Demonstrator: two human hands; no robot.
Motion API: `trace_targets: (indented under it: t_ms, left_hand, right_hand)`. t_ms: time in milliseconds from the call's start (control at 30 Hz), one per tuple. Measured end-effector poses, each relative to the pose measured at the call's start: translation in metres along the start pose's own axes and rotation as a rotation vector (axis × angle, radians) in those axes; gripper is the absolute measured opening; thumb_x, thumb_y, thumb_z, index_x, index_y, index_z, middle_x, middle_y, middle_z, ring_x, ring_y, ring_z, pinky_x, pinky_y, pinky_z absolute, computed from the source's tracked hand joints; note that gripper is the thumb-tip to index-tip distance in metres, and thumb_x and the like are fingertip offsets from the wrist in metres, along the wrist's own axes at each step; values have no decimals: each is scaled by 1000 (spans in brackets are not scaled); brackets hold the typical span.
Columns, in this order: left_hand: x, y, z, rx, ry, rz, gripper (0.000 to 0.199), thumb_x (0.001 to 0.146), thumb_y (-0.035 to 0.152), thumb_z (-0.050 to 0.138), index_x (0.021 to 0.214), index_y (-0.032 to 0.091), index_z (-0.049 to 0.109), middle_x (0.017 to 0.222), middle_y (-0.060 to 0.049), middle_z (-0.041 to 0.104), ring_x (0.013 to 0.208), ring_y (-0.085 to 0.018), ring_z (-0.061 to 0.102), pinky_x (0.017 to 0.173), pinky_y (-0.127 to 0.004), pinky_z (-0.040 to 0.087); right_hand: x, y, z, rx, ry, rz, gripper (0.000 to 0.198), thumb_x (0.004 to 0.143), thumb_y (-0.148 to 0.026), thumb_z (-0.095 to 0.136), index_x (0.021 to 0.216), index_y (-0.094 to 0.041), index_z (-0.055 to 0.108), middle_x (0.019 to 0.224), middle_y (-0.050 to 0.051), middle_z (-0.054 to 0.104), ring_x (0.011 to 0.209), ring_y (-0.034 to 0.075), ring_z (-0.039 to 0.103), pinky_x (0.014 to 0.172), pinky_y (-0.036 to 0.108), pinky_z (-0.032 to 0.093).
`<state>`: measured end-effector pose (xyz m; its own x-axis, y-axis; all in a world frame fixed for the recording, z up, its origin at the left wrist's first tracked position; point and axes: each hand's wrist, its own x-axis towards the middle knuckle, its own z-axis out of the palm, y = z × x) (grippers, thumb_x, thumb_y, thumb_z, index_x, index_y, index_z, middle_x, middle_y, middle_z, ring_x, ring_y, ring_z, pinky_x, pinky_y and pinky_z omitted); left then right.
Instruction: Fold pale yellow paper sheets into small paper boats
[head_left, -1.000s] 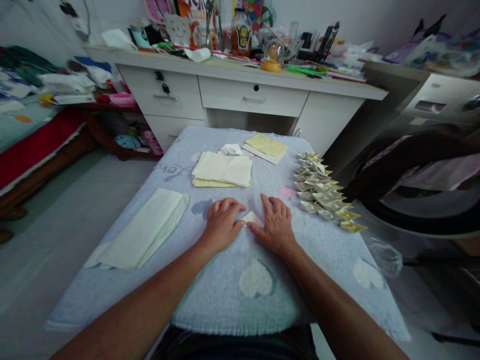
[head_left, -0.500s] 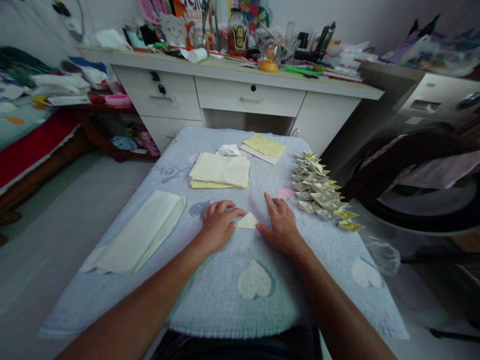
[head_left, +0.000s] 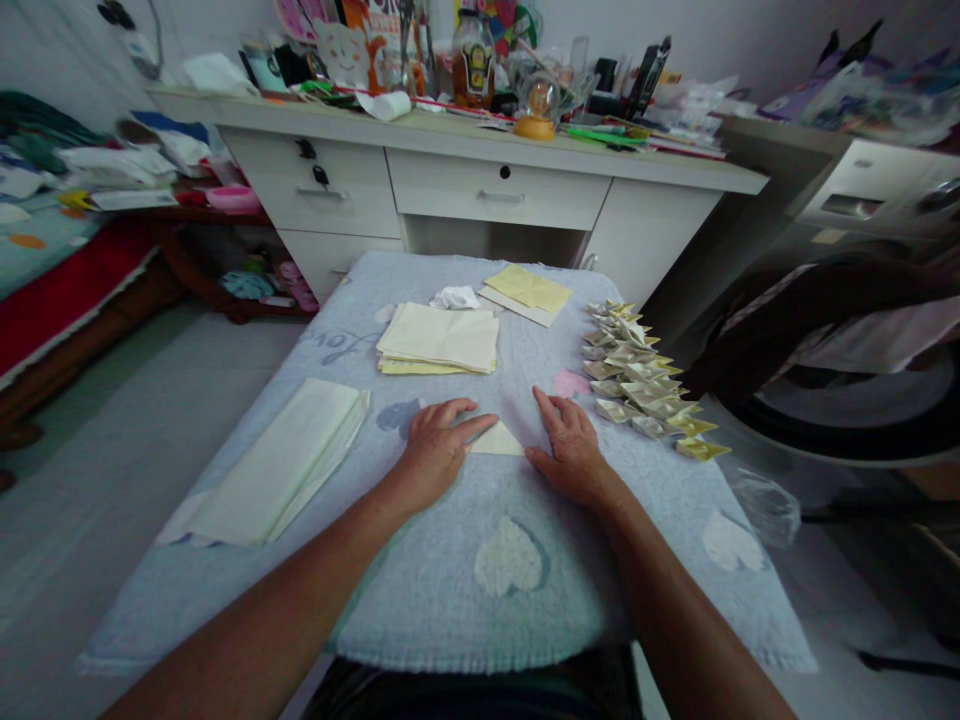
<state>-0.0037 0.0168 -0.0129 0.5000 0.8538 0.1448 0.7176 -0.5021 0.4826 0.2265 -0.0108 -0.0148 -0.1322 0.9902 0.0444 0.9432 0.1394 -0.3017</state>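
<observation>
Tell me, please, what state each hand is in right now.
Left hand: open, forefinger at the left edge of the folded paper.
Right hand: open, thumb at the paper's right corner.

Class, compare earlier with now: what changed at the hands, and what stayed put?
The left hand and right hand have moved apart, thumbs shifting outward along the near edge of the small folded paper, so more of it shows. Nothing was picked up. The paper stack, long folded sheets and folded paper shapes stayed in place.

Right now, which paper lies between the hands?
The triangle, between left hand and right hand; the stack and yellow sheet lie beyond, boats right, the long fold left.
</observation>
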Motion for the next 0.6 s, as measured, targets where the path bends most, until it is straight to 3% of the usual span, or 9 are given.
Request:
trace_targets:
  t_ms: [133,267,333,433,500,600]
  left_hand:
    - [-2,-5,4,24,-28,80,49,86,8,45,120,37,64,135,-2,52,120,-24,44,101,-43,32]
    - [-3,-6,5,44,-31,108,48,86,7,45,119,36,65,136,-1,53,118,-25,44,101,-44,31]
    - [-3,-5,5,42,-36,105,49,85,6,46,119,36,65,136,-2,54,118,-25,44,101,-45,32]
    - [-2,-5,4,47,-46,97,49,86,7,46,120,36,64,136,-2,54,117,-25,44,100,-45,32]
    - [-2,-5,4,55,-40,99,47,87,9,47,120,37,64,135,-2,55,116,-25,45,100,-45,33]
    - [-2,-6,6,61,-28,103,45,88,10,47,120,37,64,134,-2,55,115,-25,46,99,-45,34]
  right_hand:
    - [0,3,1,47,1,-12,82,79,-28,58,151,-21,21,142,15,38,132,30,33,110,49,27]
    - [-1,3,2,149,84,-18,80,74,-20,55,148,-14,25,140,17,39,130,32,34,109,52,27]
    - [-3,-1,0,235,163,-67,70,74,-18,54,142,-15,35,135,16,43,126,31,37,107,51,30]
    - [-7,-12,-1,330,257,-186,40,77,-17,54,117,-17,57,118,12,51,113,27,45,99,46,36]
    - [-8,-20,-1,340,231,-270,27,80,-16,55,106,-19,62,108,9,54,105,25,47,93,42,39]
    - [-7,-26,2,295,143,-374,32,81,-13,56,111,-21,64,104,8,56,99,23,47,87,40,39]
